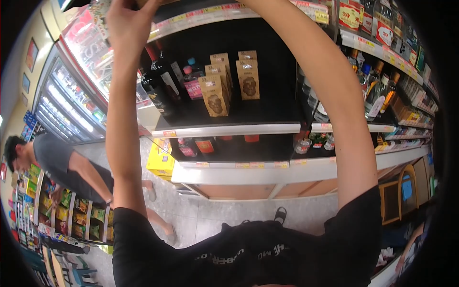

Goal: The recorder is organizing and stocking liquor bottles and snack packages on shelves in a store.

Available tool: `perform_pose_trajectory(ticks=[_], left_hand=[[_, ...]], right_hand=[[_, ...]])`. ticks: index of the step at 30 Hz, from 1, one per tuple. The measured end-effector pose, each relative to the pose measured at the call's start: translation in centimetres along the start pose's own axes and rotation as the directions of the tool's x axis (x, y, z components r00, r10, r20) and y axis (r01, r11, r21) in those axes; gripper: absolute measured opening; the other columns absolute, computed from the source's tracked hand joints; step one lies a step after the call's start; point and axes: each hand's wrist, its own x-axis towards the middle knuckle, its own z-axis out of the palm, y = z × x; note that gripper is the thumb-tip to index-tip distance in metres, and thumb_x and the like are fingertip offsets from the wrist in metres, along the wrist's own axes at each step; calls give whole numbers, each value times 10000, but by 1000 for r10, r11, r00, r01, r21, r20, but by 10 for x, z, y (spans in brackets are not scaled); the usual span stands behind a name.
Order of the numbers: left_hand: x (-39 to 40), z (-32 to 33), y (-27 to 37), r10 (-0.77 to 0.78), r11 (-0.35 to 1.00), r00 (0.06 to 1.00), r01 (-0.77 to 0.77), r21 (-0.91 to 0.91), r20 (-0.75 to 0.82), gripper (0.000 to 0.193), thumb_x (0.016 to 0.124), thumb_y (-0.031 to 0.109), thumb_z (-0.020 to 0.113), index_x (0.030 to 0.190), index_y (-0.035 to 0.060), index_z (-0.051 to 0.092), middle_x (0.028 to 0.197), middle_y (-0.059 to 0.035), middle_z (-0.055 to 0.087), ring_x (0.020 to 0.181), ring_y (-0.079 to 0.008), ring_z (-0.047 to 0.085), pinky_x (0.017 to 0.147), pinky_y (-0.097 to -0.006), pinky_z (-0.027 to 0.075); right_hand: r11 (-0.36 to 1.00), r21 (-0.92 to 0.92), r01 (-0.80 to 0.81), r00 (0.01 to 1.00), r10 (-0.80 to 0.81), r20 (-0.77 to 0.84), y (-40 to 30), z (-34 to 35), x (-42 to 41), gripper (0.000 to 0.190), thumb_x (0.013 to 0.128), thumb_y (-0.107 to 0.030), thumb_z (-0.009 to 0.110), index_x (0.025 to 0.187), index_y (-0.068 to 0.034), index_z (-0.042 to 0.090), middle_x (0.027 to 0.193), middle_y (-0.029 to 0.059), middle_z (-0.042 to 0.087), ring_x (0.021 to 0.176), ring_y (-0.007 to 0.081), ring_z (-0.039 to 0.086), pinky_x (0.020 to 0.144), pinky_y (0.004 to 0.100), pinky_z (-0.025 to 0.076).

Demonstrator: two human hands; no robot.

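Both arms reach up past the top edge of the picture. My left hand (132, 18) shows only in part beside the upper shelf edge, its fingers cut off, so what it touches is hidden. My right hand is out of view beyond the top; only the forearm crosses in front of the shelves. Between the arms, several brown paper snack packets (215, 95) stand in two rows on a black shelf (251, 116). Dark wine bottles (168, 80) and a pink-capped bottle (192, 82) stand to their left.
Liquor bottles (376, 89) fill shelves on the right. Below are a lower shelf (244, 152) with bottles and a yellow carton (160, 158). At left another person (68, 161) bends by a snack rack (71, 211), near glass-door coolers (71, 97). A wooden chair (401, 193) stands at right.
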Motion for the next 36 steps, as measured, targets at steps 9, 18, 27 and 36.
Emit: perform_pose_trajectory(ticks=[9,18,27,36], left_hand=[[-155,39,57,-131,987,988,122,-102,-83,676,781,-9,821,1386,16,519,1405,-152,495,1230,-265,572,963,-349,570],[-277,113,-9,-515,851,843,484,203,151,702,811,102,799,1415,-51,474,1237,-201,534,1126,-328,577,960,-378,498],[-295,130,-38,-574,816,803,542,201,160,629,807,166,819,1323,-76,552,1077,-231,719,990,-308,722,837,-359,558],[-300,135,-50,-596,776,773,485,402,217,651,775,243,829,1294,-44,560,908,-250,711,844,-414,699,753,-454,555]], right_hand=[[906,-418,-67,994,96,49,-94,-11,-137,513,829,-25,740,1322,-68,603,1211,110,647,1072,263,605,961,344,476],[645,-18,-764,642,763,74,-51,7,-291,799,790,41,756,1494,-199,462,1369,97,432,1249,258,525,1074,365,470],[554,52,-831,556,831,29,-24,15,-334,816,814,48,749,1514,-209,417,1373,97,415,1245,274,558,1043,370,509],[562,44,-826,561,827,-22,-21,24,-351,792,770,36,752,1469,-220,479,1336,146,464,1281,320,476,1130,380,394]])
